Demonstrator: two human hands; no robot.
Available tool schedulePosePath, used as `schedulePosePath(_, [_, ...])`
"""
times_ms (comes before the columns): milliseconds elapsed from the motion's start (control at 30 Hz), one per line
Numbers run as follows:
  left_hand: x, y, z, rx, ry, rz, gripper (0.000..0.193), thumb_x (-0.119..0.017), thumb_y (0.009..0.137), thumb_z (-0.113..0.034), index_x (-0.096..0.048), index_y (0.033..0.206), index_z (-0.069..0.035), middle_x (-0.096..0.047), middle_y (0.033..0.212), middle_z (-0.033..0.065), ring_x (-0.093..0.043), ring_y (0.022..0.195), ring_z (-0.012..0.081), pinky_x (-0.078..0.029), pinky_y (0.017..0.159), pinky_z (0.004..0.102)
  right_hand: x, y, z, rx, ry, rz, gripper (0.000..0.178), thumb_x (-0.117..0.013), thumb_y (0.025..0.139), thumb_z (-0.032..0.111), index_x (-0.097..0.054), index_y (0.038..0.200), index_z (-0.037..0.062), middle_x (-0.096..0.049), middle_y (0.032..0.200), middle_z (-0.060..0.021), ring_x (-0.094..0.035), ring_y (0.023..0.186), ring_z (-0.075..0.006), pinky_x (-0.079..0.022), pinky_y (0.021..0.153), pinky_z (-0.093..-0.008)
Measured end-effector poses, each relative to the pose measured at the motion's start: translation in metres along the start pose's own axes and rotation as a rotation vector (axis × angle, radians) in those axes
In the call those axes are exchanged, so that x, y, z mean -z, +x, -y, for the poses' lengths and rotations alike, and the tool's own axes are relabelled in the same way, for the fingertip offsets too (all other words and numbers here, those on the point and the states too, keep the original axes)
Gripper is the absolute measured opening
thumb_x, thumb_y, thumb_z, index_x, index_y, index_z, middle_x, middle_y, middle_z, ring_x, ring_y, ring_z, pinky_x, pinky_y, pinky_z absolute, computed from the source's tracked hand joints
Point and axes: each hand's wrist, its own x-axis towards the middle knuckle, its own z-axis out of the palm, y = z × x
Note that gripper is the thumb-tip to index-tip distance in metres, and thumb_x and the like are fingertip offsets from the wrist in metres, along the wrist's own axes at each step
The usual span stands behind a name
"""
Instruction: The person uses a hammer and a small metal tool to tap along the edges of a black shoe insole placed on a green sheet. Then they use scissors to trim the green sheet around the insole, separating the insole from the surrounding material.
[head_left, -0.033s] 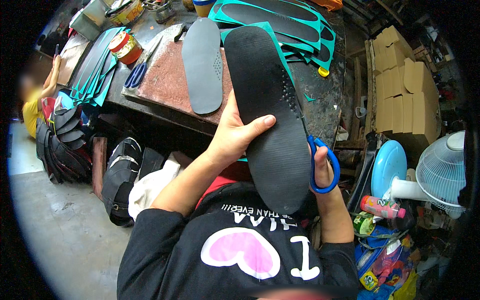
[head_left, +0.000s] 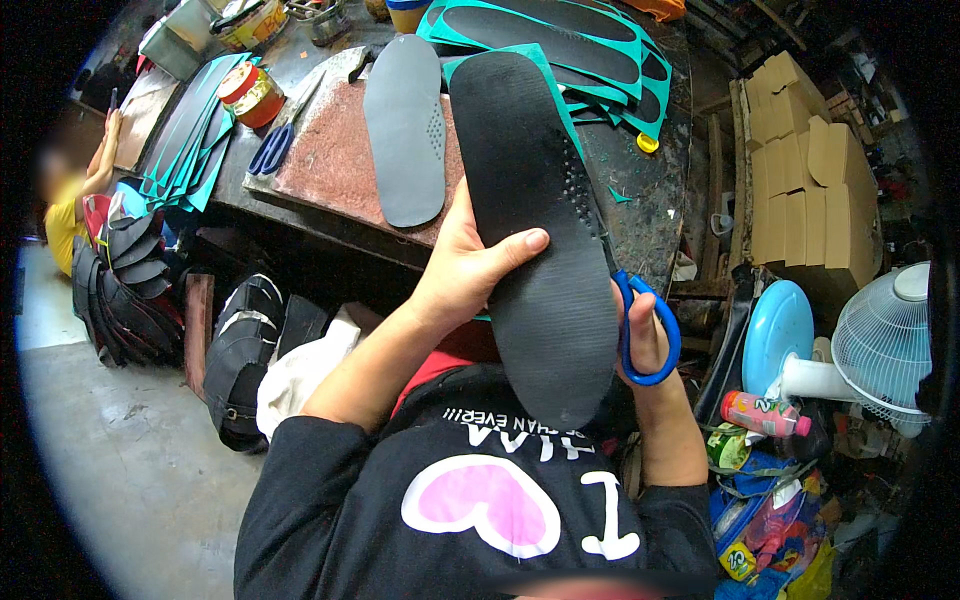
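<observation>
My left hand (head_left: 470, 262) grips a black ribbed insole (head_left: 545, 290), thumb on top and the fingers hidden underneath. A teal-backed margin (head_left: 545, 75) runs along its far end and upper right edge. My right hand (head_left: 645, 335) is closed on blue-handled scissors (head_left: 668, 360), its fingers through the loops. The dark blades lie along the insole's right edge and are partly hidden by it. Beyond my left hand, a grey insole (head_left: 405, 130) with a patch of small dots lies on a reddish board (head_left: 325, 155).
Teal-and-black sheets with insole outlines (head_left: 540, 40) are stacked at the bench's back. A red-lidded jar (head_left: 250, 95) and dark blue scissors (head_left: 270, 150) lie left. Cardboard boxes (head_left: 810, 190) and a fan (head_left: 885, 340) stand right. Another person (head_left: 65, 215) sits far left.
</observation>
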Motion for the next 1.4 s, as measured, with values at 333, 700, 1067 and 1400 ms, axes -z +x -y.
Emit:
schedulePosePath(333, [0.01, 0.001, -0.009, 0.048, 0.072, 0.094, 0.082, -0.078, 0.078, -0.013, -0.03, 0.143, -0.001, -0.051, 0.131, 0.0121, -0.048, 0.122, 0.0203, -0.038, 0.105, 0.0351, 0.01, 0.004, 0.001, -0.03, 0.061, 0.148, 0.086, -0.036, 0.079, 0.085, -0.052, 0.101, 0.0029, -0.045, 0.048, 0.0005, -0.04, 0.037, -0.0084, -0.032, 0.036, -0.0207])
schedulePosePath(700, [-0.001, 0.032, -0.014, 0.002, 0.182, -0.054, 0.031, -0.065, 0.093, -0.022, -0.058, 0.112, 0.001, -0.067, 0.093, 0.0065, -0.064, 0.076, 0.0109, -0.054, 0.065, 0.0265, 0.008, 0.009, 0.005, 0.013, -0.007, 0.138, 0.092, -0.037, 0.081, 0.082, -0.048, 0.118, -0.0011, -0.056, 0.064, -0.0034, -0.052, 0.052, -0.0095, -0.04, 0.049, -0.0208])
schedulePosePath(1067, [-0.014, 0.039, -0.012, 0.0, -0.142, -0.048, 0.031, -0.063, 0.094, -0.023, -0.056, 0.115, -0.001, -0.067, 0.095, 0.0075, -0.065, 0.08, 0.0132, -0.055, 0.069, 0.0294, -0.002, 0.015, 0.01, 0.064, 0.059, 0.058, 0.106, -0.038, 0.082, 0.081, -0.033, 0.144, -0.0047, -0.043, 0.143, -0.0162, -0.043, 0.131, -0.0252, -0.034, 0.108, -0.0369])
schedulePosePath(1400, [-0.019, 0.049, -0.012, -0.02, -0.01, 0.007, 0.03, -0.062, 0.095, -0.024, -0.058, 0.113, -0.001, -0.067, 0.093, 0.0049, -0.063, 0.075, 0.0099, -0.053, 0.066, 0.0241, 0.005, 0.03, 0.017, 0.07, 0.056, 0.082, 0.11, -0.036, 0.077, 0.087, -0.04, 0.138, -0.0041, -0.061, 0.102, -0.0091, -0.059, 0.081, -0.0128, -0.046, 0.069, -0.023])
